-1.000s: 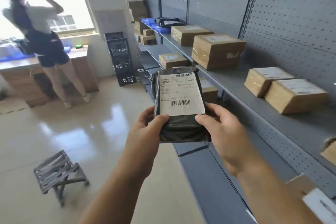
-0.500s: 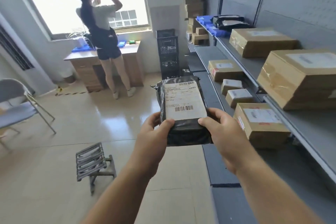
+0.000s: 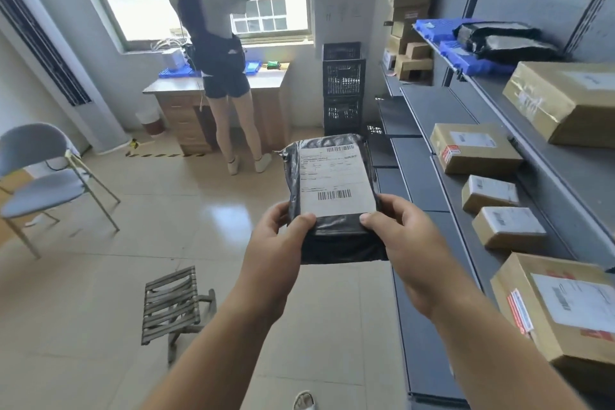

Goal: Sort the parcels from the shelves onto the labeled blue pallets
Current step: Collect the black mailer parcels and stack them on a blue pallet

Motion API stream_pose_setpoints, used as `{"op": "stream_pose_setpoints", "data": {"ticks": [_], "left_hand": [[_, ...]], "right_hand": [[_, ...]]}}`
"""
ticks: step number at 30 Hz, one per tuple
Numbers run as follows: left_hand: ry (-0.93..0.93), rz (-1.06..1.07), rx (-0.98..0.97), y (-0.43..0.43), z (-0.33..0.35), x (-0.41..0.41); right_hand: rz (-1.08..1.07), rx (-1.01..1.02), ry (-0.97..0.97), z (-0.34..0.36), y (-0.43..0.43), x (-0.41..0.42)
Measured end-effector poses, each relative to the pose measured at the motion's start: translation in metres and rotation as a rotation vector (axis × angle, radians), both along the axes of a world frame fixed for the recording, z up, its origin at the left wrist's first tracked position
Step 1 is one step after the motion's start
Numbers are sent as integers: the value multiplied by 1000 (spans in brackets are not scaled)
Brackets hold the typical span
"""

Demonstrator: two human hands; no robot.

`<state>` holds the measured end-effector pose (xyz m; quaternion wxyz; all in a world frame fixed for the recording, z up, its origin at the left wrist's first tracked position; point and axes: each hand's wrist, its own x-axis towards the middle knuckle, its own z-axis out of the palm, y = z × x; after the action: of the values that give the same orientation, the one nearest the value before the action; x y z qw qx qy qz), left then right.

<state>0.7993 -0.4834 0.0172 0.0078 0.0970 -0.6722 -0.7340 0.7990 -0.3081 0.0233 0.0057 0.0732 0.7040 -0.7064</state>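
The shelves (image 3: 429, 106) run down the right side with brown boxes (image 3: 474, 148) on several levels. The black parcel (image 3: 336, 243) is already off them, held out in front of the body over the open floor (image 3: 100, 276), just left of the shelf edge. The left hand (image 3: 276, 243) and right hand (image 3: 402, 236) each grip a lower corner, thumbs on top at the bottom edge of the white label (image 3: 334, 181). The step in hand looks like reading that label to choose a pallet. The parcel is best held flat and face up, with the thumbs clear of the barcode and address lines and a grip firm enough that the soft bag neither sags nor slips. Turning to carry it calls for care around the chair (image 3: 40, 176), the folding stool (image 3: 173, 306) and the other person (image 3: 219, 53) standing at the desk by the window. No labeled blue pallet shows on the floor here, so where the parcel must go cannot be told. Blue trays (image 3: 472, 63) lie on the top shelf under a black bag (image 3: 499, 43), and whether they count is unclear. The nearest box (image 3: 565, 309) is cut off by the frame edge. The label's print is too small to read, and the fingers beneath the parcel are hidden.
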Motion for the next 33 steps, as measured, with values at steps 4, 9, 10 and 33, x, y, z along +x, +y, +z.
{"op": "stream_pose_setpoints", "data": {"ticks": [4,9,10,33], "left_hand": [[5,-35,28,-17,-4,-77],[17,-111,23,-34,0,-167],[19,-119,22,-36,1,-183],[92,-103,15,66,25,-563]], "right_hand": [[-32,31,-10,6,-16,-70],[-83,35,0,9,-32,-147],[-92,36,-2,10,-33,-161],[-70,16,54,33,68,-548]]}}
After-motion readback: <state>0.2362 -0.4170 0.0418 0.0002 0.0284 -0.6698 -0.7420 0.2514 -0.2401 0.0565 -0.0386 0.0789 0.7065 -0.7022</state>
